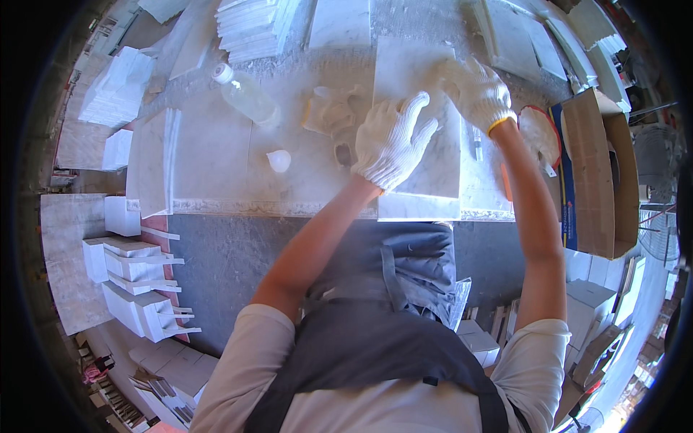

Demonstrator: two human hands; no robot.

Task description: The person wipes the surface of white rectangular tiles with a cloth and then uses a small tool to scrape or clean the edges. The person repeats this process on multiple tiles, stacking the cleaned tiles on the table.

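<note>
A white marble tile point(433, 155) lies flat on the stone workbench point(216, 155) in front of me. My left hand point(390, 141), in a white knit glove, rests flat on the tile's left side with fingers spread. My right hand point(476, 90), also gloved, presses down on the tile's far right part with its fingers bent; whether it holds something under the palm I cannot tell. A crumpled yellowish rag point(332, 112) lies just left of the tile.
A clear plastic bottle point(245, 94) lies on the bench, a small white cap point(279, 160) near it. Stacks of marble tiles point(253, 29) stand at the back and on the floor left point(137, 281). An open cardboard box point(599, 173) and a round red-rimmed disc point(540, 133) sit right.
</note>
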